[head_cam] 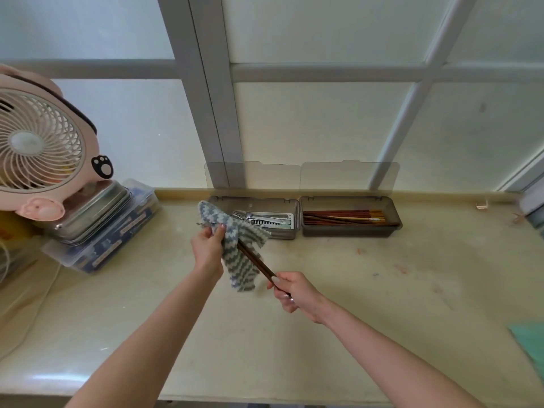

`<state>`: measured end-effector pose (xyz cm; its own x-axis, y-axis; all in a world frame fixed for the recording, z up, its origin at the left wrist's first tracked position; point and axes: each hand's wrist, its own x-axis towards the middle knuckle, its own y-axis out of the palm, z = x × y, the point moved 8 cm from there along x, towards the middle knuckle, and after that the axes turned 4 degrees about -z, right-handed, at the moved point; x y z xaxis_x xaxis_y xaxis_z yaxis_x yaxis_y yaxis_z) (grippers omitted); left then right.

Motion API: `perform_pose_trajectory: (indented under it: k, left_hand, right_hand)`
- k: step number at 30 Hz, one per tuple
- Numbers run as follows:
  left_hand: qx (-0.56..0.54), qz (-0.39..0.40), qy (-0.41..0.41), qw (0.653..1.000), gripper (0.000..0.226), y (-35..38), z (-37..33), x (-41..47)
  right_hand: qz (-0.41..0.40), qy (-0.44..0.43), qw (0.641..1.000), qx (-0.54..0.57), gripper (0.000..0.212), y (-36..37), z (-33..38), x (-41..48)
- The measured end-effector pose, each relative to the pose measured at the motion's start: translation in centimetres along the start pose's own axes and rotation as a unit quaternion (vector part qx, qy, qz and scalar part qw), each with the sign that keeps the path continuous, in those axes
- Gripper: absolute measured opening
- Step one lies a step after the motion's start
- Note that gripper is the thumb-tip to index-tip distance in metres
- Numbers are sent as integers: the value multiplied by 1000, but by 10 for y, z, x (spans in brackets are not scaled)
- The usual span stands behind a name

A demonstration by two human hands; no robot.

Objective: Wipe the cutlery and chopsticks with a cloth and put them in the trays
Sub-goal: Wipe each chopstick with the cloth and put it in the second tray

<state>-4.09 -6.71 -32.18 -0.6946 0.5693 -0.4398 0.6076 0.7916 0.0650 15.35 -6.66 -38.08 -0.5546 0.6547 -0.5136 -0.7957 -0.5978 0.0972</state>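
My left hand (pixel 208 245) grips a grey-and-white striped cloth (pixel 240 254) above the counter, wrapped round the far end of dark brown chopsticks (pixel 255 264). My right hand (pixel 294 291) holds the near end of those chopsticks. Behind the cloth stands a grey tray (pixel 290 234) with forks and other metal cutlery (pixel 269 219). To its right a second grey tray (pixel 350 231) holds several brown and red chopsticks (pixel 344 217). Both trays have their clear lids (pixel 350 175) standing open against the window.
A pink fan (pixel 41 148) sits on a metal box and a clear plastic box (pixel 103 228) at the left. A green cloth (pixel 530 340) lies at the right edge. The window frame (pixel 217 113) rises behind the trays. The beige counter (pixel 353 290) stretches in front.
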Motion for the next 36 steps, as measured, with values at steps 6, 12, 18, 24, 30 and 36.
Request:
perform_pose_trajectory:
  k: [6, 12, 18, 24, 30, 36]
  left_hand:
    - [47, 45, -11, 998, 15, 24, 47, -30]
    - [29, 64, -26, 997, 17, 29, 24, -12]
    - [-31, 7, -56, 998, 28, 9, 0, 28]
    - [-65, -35, -54, 996, 34, -1, -3, 44]
    - [-31, 30, -22, 999, 9, 26, 12, 6]
    - [87, 156, -18, 984, 10, 53, 48, -24]
  right_hand:
    - [-17, -7, 999, 43, 28, 16, 25, 7]
    - [-1, -19, 999, 51, 25, 10, 31, 7]
    - [70, 22, 993, 93, 23, 9, 11, -9]
    - [102, 49, 987, 113, 22, 5, -2, -15]
    - [39, 34, 994, 98, 23, 3, 11, -2]
    - [-18, 23, 991, 133, 24, 4, 46, 22]
